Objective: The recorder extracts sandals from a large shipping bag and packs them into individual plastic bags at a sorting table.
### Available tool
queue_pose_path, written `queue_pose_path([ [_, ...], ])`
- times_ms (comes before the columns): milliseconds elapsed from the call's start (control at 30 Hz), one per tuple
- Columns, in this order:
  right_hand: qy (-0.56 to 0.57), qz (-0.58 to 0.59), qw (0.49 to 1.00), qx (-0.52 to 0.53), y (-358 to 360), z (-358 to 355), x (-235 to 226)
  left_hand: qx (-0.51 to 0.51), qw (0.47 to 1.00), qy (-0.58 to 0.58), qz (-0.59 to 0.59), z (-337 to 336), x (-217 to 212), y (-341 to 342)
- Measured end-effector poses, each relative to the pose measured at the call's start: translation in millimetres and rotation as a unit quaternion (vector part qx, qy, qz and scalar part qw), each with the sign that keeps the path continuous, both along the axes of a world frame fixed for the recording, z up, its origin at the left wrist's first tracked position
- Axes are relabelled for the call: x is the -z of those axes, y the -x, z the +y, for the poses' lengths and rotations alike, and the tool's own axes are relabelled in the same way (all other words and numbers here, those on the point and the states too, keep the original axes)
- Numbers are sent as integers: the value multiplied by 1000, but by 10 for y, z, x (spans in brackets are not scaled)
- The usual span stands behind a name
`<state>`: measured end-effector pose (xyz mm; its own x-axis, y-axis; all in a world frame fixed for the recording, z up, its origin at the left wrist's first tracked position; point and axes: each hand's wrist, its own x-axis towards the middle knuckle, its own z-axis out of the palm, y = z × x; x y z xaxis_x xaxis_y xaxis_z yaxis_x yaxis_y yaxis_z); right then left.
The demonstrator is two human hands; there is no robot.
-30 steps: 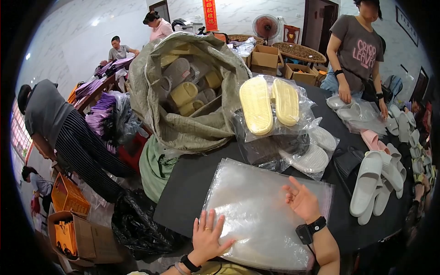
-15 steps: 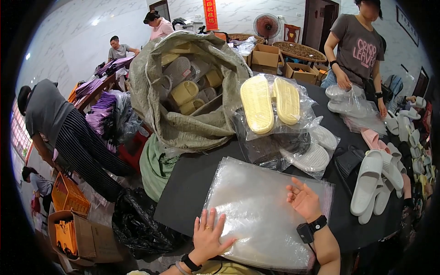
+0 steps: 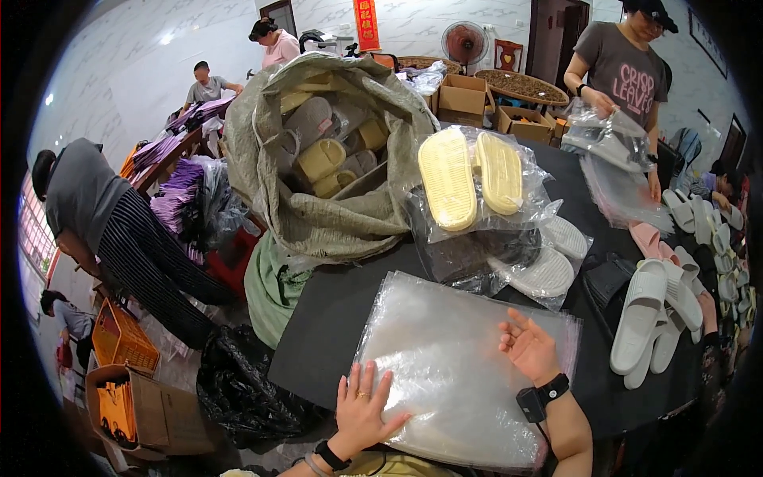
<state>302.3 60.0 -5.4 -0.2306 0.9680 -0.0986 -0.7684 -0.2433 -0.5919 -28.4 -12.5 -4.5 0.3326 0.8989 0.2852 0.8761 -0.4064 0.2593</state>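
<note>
Plastic bags [image 3: 457,374], clear and glossy, lie in a flat stack on the near part of the black table [image 3: 334,310], the pile's front edge reaching the table's near edge. The left hand [image 3: 362,405] presses flat on the stack's near left corner, fingers spread and gripping nothing. The right hand [image 3: 526,350] hovers over the right side of the stack, palm turned up and fingers loosely open, empty as well. The step in hand looks like steadying the pile while one bag is singled out; the next move would call for pinching only the top sheet, which may cling to those beneath. Beyond the stack lie bagged yellow slippers [image 3: 473,179], and white slippers [image 3: 648,318] sit to the right.
</note>
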Motion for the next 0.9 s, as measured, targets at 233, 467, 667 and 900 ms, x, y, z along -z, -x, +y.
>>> queue_pose_path([
  [233, 5, 3, 1000, 3, -7, 12, 3, 2, 1000, 3, 5, 22, -29, -2],
  [467, 15, 3, 1000, 7, -19, 11, 39, -1, 1000, -2, 3, 7, -16, 4],
  [667, 7, -4, 1000, 7, -13, -13, 26, 2, 1000, -16, -3, 12, -22, 1],
  [900, 4, 7, 1000, 2, -15, 12, 8, -6, 1000, -9, -1, 8, -11, -3],
])
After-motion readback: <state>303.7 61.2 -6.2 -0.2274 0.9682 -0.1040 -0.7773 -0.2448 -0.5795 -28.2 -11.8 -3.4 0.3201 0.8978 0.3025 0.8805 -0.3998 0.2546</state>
